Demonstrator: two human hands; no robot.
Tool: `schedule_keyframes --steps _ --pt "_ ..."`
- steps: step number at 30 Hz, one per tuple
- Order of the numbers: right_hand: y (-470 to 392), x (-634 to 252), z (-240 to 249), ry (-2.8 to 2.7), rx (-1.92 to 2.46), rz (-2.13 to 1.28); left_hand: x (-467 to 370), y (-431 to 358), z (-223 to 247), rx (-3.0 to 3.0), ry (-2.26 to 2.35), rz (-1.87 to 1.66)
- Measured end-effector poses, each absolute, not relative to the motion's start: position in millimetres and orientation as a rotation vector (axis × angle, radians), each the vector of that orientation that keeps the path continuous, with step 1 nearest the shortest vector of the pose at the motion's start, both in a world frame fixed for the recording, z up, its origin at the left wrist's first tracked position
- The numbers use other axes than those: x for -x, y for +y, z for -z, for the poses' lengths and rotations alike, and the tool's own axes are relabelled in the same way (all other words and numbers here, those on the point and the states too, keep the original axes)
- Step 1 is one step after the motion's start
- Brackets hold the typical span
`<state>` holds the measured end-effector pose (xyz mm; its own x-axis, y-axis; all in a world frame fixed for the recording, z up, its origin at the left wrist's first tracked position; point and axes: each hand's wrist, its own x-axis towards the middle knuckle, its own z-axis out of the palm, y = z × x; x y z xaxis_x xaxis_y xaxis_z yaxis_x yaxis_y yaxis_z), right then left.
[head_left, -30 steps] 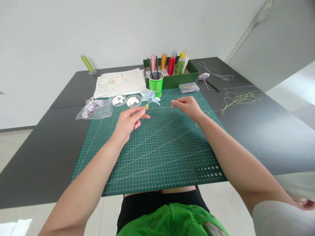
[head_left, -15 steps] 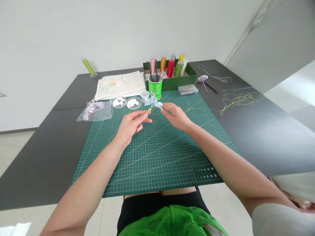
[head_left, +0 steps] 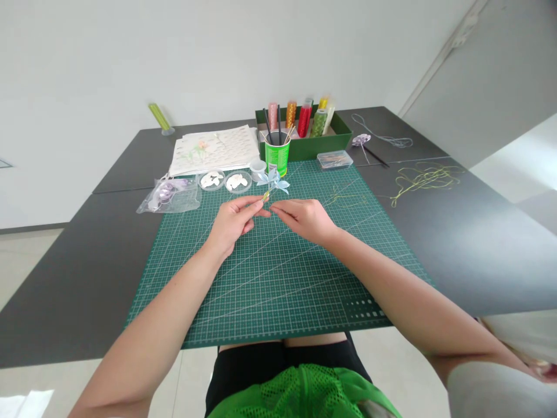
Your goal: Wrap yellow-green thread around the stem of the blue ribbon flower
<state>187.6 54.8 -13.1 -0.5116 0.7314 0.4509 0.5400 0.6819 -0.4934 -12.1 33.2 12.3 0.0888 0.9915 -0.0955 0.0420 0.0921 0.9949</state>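
Between the thumb and fingers of my left hand (head_left: 238, 223) is the stem of a light blue artificial flower (head_left: 274, 181), its petals pointing up and away from me. The short stem shows yellow-green just above the fingertips. My right hand (head_left: 307, 219) is close by on the right, fingers pressed together and pointing at the stem just below the petals. Whatever its fingertips pinch, if anything, is too small to make out. Both hands are above the green cutting mat (head_left: 270, 278).
Behind the flower stand a green can (head_left: 277, 158) with sticks and a green box (head_left: 304, 150) of thread spools. Two dishes of white pieces (head_left: 238, 182) and a plastic bag (head_left: 172, 196) lie left. Loose yellow-green thread (head_left: 422, 179) and a clear case (head_left: 334, 159) are right.
My right hand has moved from beside the petals down and left to the stem, its fingers closing together. The left hand still holds the flower in nearly the same place.
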Motion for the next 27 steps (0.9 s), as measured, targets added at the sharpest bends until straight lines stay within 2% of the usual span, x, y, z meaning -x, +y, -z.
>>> schedule_keyframes --steps 10,14,20,27 --pt "50.3 -193.1 2.8 -2.434 0.794 0.364 14.8 36.8 -6.8 -1.278 1.250 -1.076" --pt "46.2 -195.7 -5.6 -2.395 0.680 0.449 15.4 37.0 -5.6 -1.344 1.278 -1.058" --pt "42.9 -199.5 -11.7 -2.354 0.695 0.369 10.4 34.4 -6.6 -1.356 1.303 -0.989" --pt "40.8 -203.3 -19.2 -2.309 0.678 0.515 6.9 30.7 -7.1 -1.378 1.305 -0.824"
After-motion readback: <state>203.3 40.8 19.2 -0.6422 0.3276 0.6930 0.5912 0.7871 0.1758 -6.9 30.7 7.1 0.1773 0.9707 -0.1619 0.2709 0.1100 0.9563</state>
